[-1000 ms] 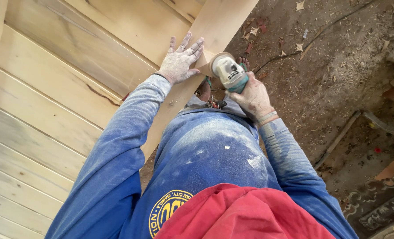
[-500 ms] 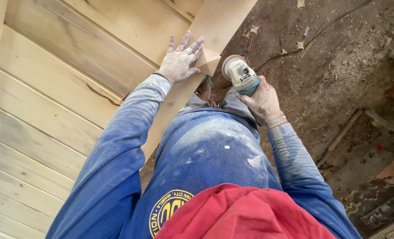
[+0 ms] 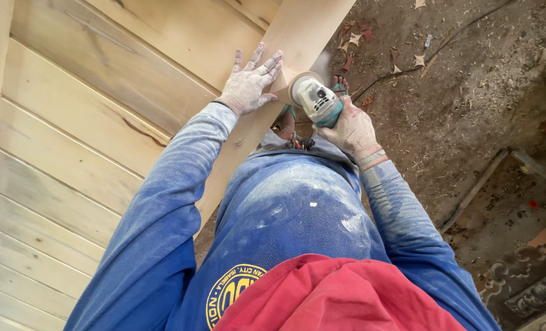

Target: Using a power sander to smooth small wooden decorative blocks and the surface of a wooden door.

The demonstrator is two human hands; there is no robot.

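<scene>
My left hand (image 3: 249, 81), white with dust, lies flat with fingers spread on a pale wooden beam (image 3: 303, 24) that runs diagonally from the top middle down to my waist. My right hand (image 3: 350, 130) grips a small grinder (image 3: 314, 98) with a white head and teal body. The tool's disc sits against the beam's right edge, just right of my left fingertips. Dusty blue sleeves cover both my arms.
Wide pale planks (image 3: 70, 135) fill the left half of the view. To the right is bare dirt ground (image 3: 469, 92) strewn with wood chips, a dark cable (image 3: 408, 67) and a long rod (image 3: 472, 193). A carved dark piece (image 3: 530, 288) lies at the lower right.
The grinder had swung away to the right of the beam half a second ago; now my right hand has brought it back against the beam's edge. My left hand stayed put.
</scene>
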